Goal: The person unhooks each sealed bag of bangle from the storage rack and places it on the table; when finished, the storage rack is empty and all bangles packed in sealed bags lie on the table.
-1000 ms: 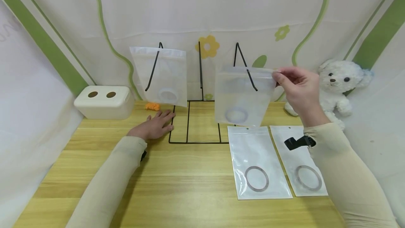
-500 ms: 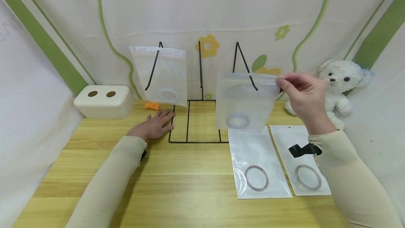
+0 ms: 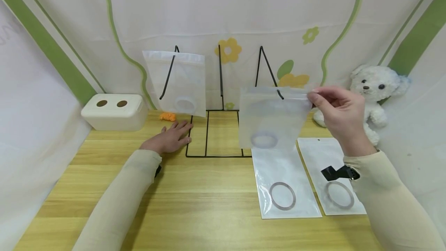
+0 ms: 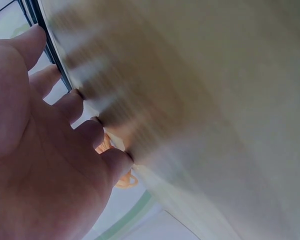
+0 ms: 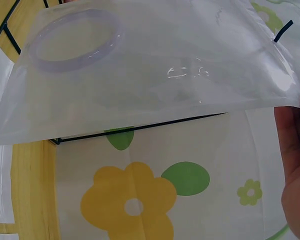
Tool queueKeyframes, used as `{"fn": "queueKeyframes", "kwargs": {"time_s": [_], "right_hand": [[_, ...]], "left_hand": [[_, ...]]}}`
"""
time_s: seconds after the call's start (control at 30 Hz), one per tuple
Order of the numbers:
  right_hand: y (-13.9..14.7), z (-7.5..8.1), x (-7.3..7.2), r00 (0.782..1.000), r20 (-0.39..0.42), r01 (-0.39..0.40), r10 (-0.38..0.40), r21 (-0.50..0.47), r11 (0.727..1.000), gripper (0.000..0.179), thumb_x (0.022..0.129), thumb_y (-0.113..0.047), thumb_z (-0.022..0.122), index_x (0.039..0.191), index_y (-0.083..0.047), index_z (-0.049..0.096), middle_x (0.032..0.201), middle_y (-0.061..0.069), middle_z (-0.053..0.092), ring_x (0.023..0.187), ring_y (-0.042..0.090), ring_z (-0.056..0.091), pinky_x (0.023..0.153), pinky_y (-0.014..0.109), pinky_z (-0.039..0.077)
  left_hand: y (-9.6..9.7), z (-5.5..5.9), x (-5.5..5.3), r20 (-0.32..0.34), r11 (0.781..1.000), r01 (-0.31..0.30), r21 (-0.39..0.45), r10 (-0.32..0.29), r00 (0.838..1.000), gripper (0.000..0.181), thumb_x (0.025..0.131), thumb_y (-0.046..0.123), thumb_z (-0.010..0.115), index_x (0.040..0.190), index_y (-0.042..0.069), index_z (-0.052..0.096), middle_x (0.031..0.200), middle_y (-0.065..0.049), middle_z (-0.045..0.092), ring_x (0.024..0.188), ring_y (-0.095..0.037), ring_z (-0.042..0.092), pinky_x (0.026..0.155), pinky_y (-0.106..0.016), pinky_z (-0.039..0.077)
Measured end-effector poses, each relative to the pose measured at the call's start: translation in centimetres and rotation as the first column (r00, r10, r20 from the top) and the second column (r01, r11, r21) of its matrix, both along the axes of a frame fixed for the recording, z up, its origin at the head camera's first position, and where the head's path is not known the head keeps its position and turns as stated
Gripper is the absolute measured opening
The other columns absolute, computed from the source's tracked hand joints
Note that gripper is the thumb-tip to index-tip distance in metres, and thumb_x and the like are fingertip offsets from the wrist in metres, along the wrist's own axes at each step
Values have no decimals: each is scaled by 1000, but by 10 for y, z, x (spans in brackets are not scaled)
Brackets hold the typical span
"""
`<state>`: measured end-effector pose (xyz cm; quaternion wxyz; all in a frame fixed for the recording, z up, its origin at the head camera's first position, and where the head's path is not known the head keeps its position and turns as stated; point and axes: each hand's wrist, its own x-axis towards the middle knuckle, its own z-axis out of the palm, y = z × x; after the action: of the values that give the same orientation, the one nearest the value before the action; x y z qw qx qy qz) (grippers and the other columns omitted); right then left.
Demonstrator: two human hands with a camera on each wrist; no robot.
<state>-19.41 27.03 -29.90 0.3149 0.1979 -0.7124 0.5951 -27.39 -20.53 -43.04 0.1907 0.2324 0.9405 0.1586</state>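
Observation:
My right hand [image 3: 339, 115] pinches the top right corner of a frosted zip bag [image 3: 268, 121], which hangs near the tip of the rack's right hook. A pale ring, like a bangle [image 5: 75, 40], lies inside that bag at its bottom. The hook's dark tip [image 5: 284, 31] pokes through the bag near its top edge in the right wrist view. My left hand [image 3: 168, 138] lies flat with fingers spread, fingertips at the left side of the black wire rack [image 3: 219, 157]. Another frosted bag [image 3: 191, 76] with a ring in it hangs on the left hook.
Two white bags [image 3: 278, 173] [image 3: 315, 158], each with a ring, lie on the wooden table [image 3: 195, 212] at right. A white box [image 3: 113, 115] with two holes stands back left, beside an orange knotted item [image 3: 168, 117]. A white teddy bear [image 3: 371, 92] sits back right.
My right hand has drawn the frosted bag down and toward me along the right hook, closer to its tip. The left hand has stayed put.

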Motion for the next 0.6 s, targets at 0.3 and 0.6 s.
{"fn": "queueKeyframes", "kwargs": {"time_s": [0.3,0.6], "right_hand": [[1,-2,11,998,-55,-37,34,-48,998,9,88,20,76,96,25,72,85,0,82,70,7,72,64,13,57],[-1,0,20,994,-68,-88,83,-85,992,8,87,25,73,95,26,72,87,5,82,70,10,73,66,15,59]], "left_hand": [[0,0,0,-2,1000,-1,4,1,1000,67,118,41,42,175,13,20,182,-22,8,166,-54,2,124,-84,2],[-1,-2,-2,6,1000,-1,2,1,1000,67,118,41,41,175,13,19,182,-22,8,166,-54,1,124,-84,1]]}}
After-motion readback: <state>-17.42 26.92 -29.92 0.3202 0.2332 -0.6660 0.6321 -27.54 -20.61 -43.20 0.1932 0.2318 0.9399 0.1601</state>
